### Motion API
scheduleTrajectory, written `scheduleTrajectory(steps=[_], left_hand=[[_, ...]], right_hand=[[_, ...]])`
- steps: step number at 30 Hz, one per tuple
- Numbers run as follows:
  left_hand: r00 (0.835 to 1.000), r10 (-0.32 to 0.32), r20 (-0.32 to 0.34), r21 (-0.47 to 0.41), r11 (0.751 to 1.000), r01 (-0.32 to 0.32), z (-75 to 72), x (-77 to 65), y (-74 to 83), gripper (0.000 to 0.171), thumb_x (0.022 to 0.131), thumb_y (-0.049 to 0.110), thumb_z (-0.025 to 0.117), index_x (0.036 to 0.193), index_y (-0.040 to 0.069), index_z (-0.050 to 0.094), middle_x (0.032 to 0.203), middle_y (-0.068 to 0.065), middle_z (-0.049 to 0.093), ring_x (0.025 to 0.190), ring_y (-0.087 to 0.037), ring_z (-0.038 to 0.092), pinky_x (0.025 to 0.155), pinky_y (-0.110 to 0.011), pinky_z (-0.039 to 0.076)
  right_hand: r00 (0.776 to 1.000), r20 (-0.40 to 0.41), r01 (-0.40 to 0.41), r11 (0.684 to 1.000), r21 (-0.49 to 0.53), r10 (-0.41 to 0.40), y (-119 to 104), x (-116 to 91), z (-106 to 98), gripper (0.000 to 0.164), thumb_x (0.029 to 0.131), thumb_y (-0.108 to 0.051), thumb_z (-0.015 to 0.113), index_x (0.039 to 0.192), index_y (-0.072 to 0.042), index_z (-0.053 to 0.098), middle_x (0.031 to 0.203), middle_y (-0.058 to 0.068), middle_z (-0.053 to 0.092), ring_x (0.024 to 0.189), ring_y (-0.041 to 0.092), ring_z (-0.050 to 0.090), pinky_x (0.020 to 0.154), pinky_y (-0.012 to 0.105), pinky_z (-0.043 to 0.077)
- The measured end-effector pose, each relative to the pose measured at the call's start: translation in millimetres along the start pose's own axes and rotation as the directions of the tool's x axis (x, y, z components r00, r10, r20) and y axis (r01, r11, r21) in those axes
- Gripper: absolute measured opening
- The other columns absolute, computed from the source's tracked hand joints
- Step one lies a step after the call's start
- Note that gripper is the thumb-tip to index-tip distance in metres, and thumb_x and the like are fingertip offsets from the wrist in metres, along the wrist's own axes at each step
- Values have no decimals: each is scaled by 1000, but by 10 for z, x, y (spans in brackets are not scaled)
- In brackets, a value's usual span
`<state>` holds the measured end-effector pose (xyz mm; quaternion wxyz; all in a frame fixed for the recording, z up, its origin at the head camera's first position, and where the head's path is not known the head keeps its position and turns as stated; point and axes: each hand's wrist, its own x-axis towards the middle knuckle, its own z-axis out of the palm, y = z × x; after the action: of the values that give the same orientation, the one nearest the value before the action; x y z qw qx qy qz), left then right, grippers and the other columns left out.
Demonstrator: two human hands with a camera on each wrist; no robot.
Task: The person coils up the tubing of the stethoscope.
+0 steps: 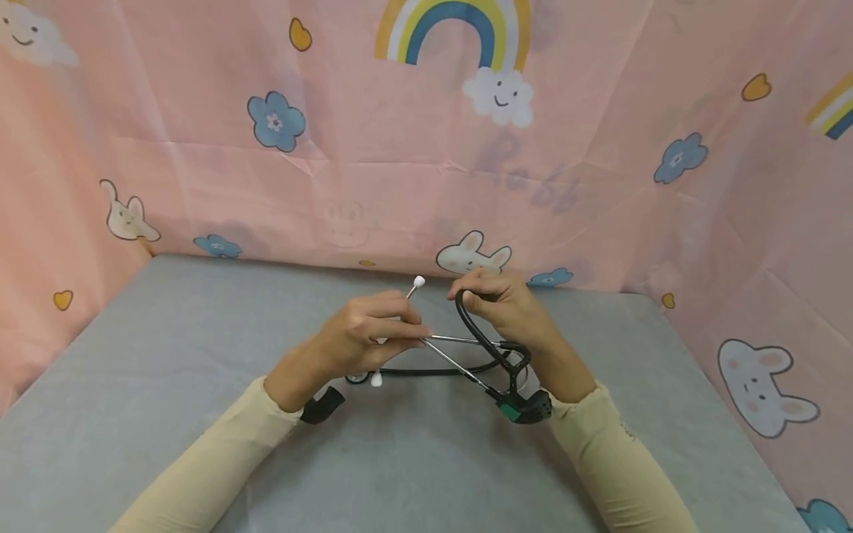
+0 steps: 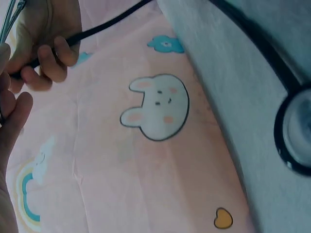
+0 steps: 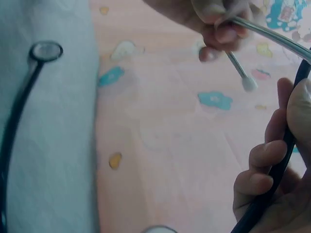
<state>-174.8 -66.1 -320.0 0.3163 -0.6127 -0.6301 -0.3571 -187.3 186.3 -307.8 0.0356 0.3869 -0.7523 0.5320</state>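
So we've got the stethoscope (image 1: 433,372) partly lifted over the grey table (image 1: 400,474). Our left hand (image 1: 373,331) pinches the metal ear tubes (image 1: 457,363), which run rightward to the tubing fork; our right hand (image 1: 509,307), fingers wrapped round the black tubing (image 3: 278,174), sits closer to that fork. Head view mostly hides the chest piece (image 2: 301,126); left wrist shows it lying on the table.
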Motion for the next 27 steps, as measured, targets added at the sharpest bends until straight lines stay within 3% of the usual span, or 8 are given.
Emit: scheduleTrajectory(steps=[3,5,8,11,12,18,23,27], left_hand=[[1000,21,-17,-18,1000,-21,22,25,32,16,76,-7,80,90,2,79,80,-6,68,71,-15,59,65,-21,49],[999,32,-32,-21,999,-33,38,45,59,9,82,-4,77,89,1,79,80,-6,68,70,-15,58,65,-22,48],[994,52,-91,0,999,-53,64,67,94,8,90,4,72,88,0,79,80,-7,67,69,-15,58,63,-21,48],[981,51,-188,16,999,-49,87,88,120,8,88,4,74,87,-2,78,79,-8,67,69,-16,59,62,-20,49],[974,38,-225,23,999,-34,92,95,127,5,85,2,77,86,-3,78,79,-9,67,69,-17,60,63,-21,50],[923,-92,-373,114,983,144,62,95,141,19,69,-14,82,85,-5,78,76,-10,67,71,-19,63,62,-21,51],[926,-118,-358,277,934,226,23,56,111,15,74,-11,79,87,-4,79,76,-9,64,69,-19,59,59,-23,48],[937,-131,-324,390,884,258,14,10,73,13,78,-11,76,88,-4,79,76,-9,62,68,-21,57,59,-26,49]], right_hand=[[998,34,-58,998,-28,59,-12,6,42,54,95,-43,58,104,9,69,101,-19,63,89,6,51,75,21,43],[994,60,-86,996,-25,87,-16,14,90,53,96,-40,57,105,10,68,98,-20,61,81,5,50,70,20,42],[987,65,-150,987,57,147,-55,23,215,51,96,-38,57,108,11,67,94,-16,63,77,6,49,68,21,42],[980,30,-201,965,169,199,-103,18,375,56,97,-39,58,108,15,66,88,-7,64,75,10,51,69,24,44],[964,-4,-263,949,175,267,-117,5,428,55,96,-44,60,107,9,69,87,-7,64,75,9,51,69,24,43],[899,-54,-426,897,122,434,-100,-21,682,50,98,-49,54,91,0,64,78,0,52,72,13,44,69,27,38],[944,-93,-326,938,-117,316,-133,-3,779,32,104,-30,50,93,-5,67,79,3,57,67,11,45,62,24,40],[982,-94,-188,906,-378,165,-195,-4,815,21,104,-19,51,110,-9,69,87,3,65,69,12,49,60,25,43]])
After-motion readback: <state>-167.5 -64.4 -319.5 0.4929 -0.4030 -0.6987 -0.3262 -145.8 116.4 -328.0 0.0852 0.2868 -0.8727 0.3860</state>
